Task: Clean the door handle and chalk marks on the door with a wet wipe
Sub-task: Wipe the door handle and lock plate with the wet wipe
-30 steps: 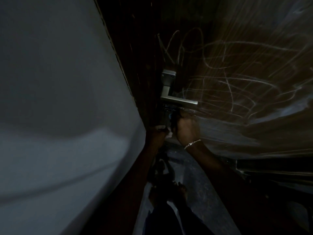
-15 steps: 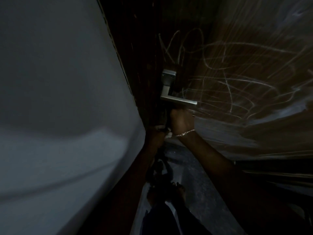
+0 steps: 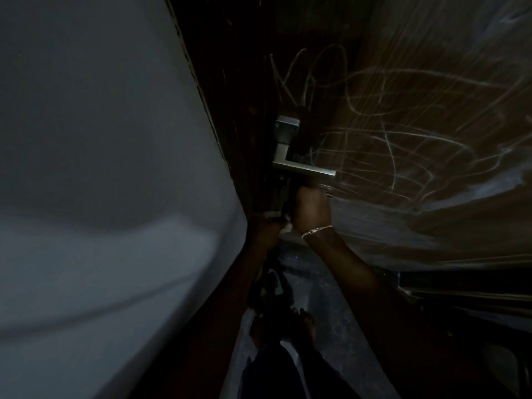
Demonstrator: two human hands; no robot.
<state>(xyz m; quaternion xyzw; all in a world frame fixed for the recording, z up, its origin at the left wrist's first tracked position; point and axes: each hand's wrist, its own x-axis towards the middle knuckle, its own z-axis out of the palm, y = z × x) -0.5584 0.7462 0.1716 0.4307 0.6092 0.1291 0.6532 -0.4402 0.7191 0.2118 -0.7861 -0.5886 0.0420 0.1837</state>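
Door [image 3: 431,67]: dim, chalk marks [image 3: 403,145] at 2 o'clock.
R hand [image 3: 312,207]: fisted under door handle [image 3: 305,168].
L hand [image 3: 263,231]: we can't tell fingers.
Wipe [image 3: 286,227]: soft, limp; we'd bunch it.

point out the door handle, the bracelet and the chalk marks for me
door handle [image 3: 309,169]: head view, on the horizontal metal lever.
bracelet [image 3: 316,230]: head view, on the chain across the right wrist.
chalk marks [image 3: 385,145]: head view, on the pale scribbled lines on the door, right of the handle.
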